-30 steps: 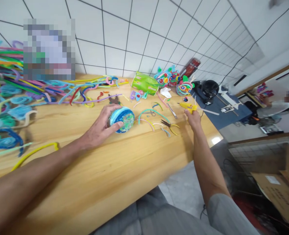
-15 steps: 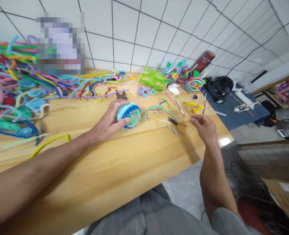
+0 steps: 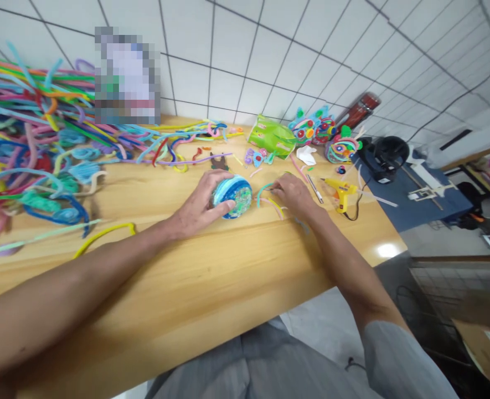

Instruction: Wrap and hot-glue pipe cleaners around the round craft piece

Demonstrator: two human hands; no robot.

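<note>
1. The left grip (image 3: 199, 204) was closed around the blue banded round piece (image 3: 231, 197), near the centre of the frame; its thumb lay across the speckled end face and the fingers wrapped the far side, probably to steady it with that face turned towards the wearer.
2. The piece sat against the inner side of that grip, with its right part uncovered, perhaps so that this side could be reached.
3. The right grip (image 3: 293, 194) hung low over the worktop (image 3: 211, 282), right of centre, its fingers bent beside a turquoise strip (image 3: 263, 192). Whether it had grasped the strip or anything else could not be told. The piece lay to its left, near but apart.
4. The yellow glue gun (image 3: 341, 191) lay on the worktop right of that grip, nozzle pointing left, seemingly parked within easy reach.
5. The tangle of fuzzy stems (image 3: 32, 138) filled the upper left, presumably heaped aside to leave working room. Decorated figures (image 3: 305, 133) stood by the wall, upper right of centre, likely out of the way.
</note>
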